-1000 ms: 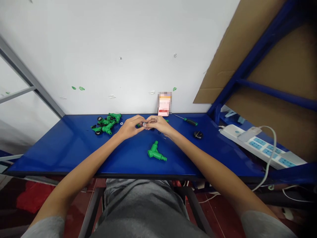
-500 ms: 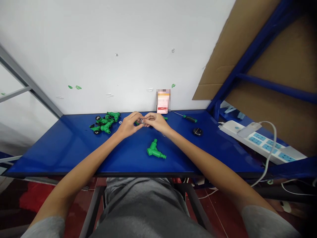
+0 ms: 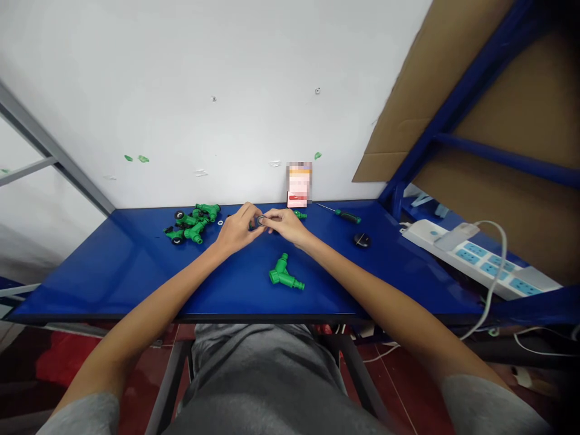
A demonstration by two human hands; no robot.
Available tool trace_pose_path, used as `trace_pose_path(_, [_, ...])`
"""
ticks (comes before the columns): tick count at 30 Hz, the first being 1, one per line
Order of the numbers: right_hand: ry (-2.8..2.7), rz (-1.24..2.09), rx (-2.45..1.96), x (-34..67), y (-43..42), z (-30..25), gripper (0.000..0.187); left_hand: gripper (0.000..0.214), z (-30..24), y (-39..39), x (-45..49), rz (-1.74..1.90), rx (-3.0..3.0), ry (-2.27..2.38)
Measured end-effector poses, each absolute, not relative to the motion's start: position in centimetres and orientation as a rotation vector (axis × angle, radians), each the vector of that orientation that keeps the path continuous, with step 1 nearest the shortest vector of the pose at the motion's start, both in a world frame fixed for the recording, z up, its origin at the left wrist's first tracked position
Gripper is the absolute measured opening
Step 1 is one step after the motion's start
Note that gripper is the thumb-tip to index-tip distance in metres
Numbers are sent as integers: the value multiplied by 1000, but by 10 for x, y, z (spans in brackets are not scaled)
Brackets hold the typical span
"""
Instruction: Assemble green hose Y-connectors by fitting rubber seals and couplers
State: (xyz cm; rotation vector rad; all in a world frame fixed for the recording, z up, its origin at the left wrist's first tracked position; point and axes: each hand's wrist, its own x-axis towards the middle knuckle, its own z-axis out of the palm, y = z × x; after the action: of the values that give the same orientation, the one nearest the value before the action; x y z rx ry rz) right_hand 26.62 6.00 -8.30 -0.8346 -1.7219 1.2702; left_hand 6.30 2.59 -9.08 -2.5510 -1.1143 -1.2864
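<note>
Green Y hose connector (image 3: pixel 283 273) loose mid-table, well back from near edge of blue table (image 3: pixel 113 284). Left hand (image 3: pixel 235 229), right hand (image 3: pixel 283 226) both pinching small ring (image 3: pixel 260 221) at fingertips, near far edge: sound, controlled grip, ring clear of palms. Green fittings pile (image 3: pixel 190 225) far left; screwdriver (image 3: pixel 348 217) far right.

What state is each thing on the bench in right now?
Left hand, fingers closed on the ring
Right hand, fingers closed on the ring
Small ring, held up between both hands
Green Y-connector, lying apart, untouched
Green connector pile, heaped together, untouched
Screwdriver, lying flat, untouched
Power strip, white plug in, cable attached
</note>
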Motion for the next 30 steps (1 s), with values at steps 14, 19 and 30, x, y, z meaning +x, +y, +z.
trace_pose_path(14, [-1694,1441,-715,261,50,-82,40,21,-83,27,52,-1311,-2632,-1097])
trace_pose_path(19, [-1678,1418,-724,261,48,-80,38,27,-74,22,49,-1238,-2733,-1004])
trace_pose_path(30, [-1553,1518,-672,253,40,-79,36,25,-89,24,60,-1377,-2355,-1161])
